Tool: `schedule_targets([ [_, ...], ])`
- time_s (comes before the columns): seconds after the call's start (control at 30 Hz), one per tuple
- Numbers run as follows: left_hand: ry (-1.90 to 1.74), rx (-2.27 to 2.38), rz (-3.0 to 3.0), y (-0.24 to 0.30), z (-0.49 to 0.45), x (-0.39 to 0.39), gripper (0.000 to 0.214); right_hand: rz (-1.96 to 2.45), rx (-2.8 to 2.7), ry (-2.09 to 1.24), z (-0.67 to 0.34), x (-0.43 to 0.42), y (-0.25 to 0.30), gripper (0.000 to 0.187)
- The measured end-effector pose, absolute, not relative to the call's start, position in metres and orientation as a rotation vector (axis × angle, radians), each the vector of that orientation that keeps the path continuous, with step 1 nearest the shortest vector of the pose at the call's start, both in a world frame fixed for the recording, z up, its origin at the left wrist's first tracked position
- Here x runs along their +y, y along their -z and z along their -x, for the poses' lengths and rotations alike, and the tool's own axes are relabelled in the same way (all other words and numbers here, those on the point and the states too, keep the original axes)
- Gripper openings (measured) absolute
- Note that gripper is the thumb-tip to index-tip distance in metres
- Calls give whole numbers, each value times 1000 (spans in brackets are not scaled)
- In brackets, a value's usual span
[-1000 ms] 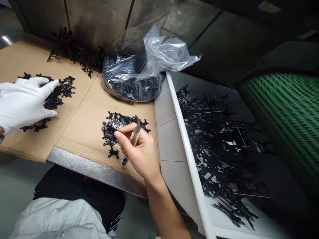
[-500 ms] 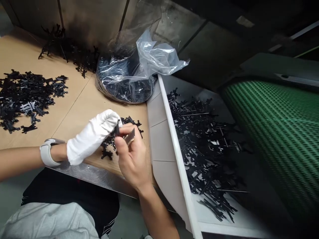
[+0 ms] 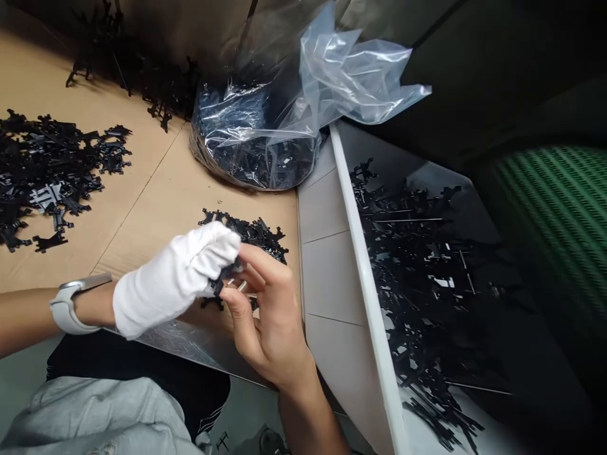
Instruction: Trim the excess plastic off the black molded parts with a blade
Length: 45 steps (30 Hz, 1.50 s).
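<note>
Hands now joined over the small pile

The gloved left hand (image 3: 175,278), earlier on the far-left heap, now meets the bare right hand (image 3: 265,309), pinching a black plastic part (image 3: 222,282) between them.

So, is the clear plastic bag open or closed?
Open: the clear plastic bag has its mouth loose and spread toward the right, with black plastic parts inside.

Both hands (image 3: 222,284) pinch small black plastic part (image 3: 222,282) over cardboard (image 3: 156,208), w/ loose parts pile (image 3: 256,232) behind

Left hand (image 3: 173,278) white-gloved, pale wristband, perhaps watch (image 3: 66,303); right hand (image 3: 268,316) bare.
</note>
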State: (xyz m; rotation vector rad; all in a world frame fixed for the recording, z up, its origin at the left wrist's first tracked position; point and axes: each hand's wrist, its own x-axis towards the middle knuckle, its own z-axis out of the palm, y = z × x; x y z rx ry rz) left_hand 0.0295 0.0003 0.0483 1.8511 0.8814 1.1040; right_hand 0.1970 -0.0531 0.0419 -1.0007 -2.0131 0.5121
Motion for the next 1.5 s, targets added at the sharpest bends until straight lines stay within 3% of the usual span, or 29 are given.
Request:
schedule_targets([
  [0.73,-1173,985,-1873,-42,-26,-7,20,1030,-1944,-734,-195,-57,-52,43],
  [1.17,-1244,928,-1991,-32,-18,-7,16,999,-1917,-746,-191,-55,-48,35],
  [1.4,-1272,948,-1861,-39,-26,-4,20,964,-1948,-561,-191,-50,-41,32],
  [1.5,-1177,987,-1880,-41,-26,-1,18,991,-1898,-675,-194,-49,-43,31],
])
